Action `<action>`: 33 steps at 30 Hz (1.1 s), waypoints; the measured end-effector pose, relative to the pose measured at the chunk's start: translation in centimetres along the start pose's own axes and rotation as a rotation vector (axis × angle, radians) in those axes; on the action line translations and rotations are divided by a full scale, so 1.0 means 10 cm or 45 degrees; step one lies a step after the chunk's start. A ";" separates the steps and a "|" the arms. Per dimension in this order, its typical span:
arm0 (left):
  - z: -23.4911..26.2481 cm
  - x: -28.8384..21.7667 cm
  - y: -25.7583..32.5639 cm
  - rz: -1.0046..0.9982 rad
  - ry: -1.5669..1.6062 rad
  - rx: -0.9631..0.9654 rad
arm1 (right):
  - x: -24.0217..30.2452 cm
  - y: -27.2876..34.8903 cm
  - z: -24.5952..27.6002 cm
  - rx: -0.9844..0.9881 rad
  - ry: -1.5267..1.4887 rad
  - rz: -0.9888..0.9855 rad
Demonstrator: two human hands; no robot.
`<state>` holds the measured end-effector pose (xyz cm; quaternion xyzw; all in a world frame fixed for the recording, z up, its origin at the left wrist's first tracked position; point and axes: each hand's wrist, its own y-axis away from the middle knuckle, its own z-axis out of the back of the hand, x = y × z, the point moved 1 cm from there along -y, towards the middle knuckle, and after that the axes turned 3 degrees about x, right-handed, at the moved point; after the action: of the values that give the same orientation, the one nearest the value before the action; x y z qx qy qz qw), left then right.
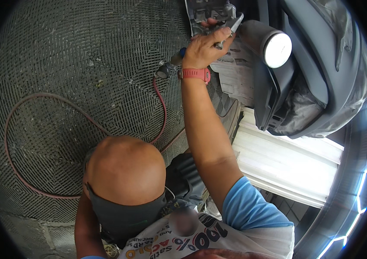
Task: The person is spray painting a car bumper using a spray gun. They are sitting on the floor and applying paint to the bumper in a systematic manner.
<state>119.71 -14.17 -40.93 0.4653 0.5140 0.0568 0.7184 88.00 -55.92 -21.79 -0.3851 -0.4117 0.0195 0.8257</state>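
Note:
My right hand (207, 45) reaches far up to the top of the picture, a pink band (196, 74) on its wrist. It is shut on a tool with a blue handle (182, 53) and a metal tip (235, 22). The tip rests against a grey plastic part (209, 11) of a dark grey vehicle body (321, 64). Just right of the hand sits a round white lamp (277, 49). My left upper arm (84, 228) runs down out of the lower edge, and that hand is out of sight.
A red hose (19, 172) loops over the dark grid-patterned floor mat (84, 56) and ends at a fitting (164, 71) below my wrist. A white ribbed panel (287, 159) lies at the right. A head seen from above (125, 177) fills the lower middle.

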 end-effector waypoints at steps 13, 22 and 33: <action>0.15 -0.10 -0.12 0.003 -0.055 -0.032 | 0.63 0.65 1.02 -0.393 0.296 -0.321; 0.30 -0.29 -0.17 0.002 -0.170 -0.114 | 1.36 0.38 0.94 -0.090 -0.128 -0.374; 1.28 -1.15 -0.18 -0.270 0.095 -0.846 | 1.22 0.50 2.57 -0.498 -0.101 -0.430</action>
<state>123.82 -29.44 -33.84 0.1476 0.5387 0.1631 0.8133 79.61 -32.16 -7.58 -0.4623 -0.4982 -0.1834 0.7102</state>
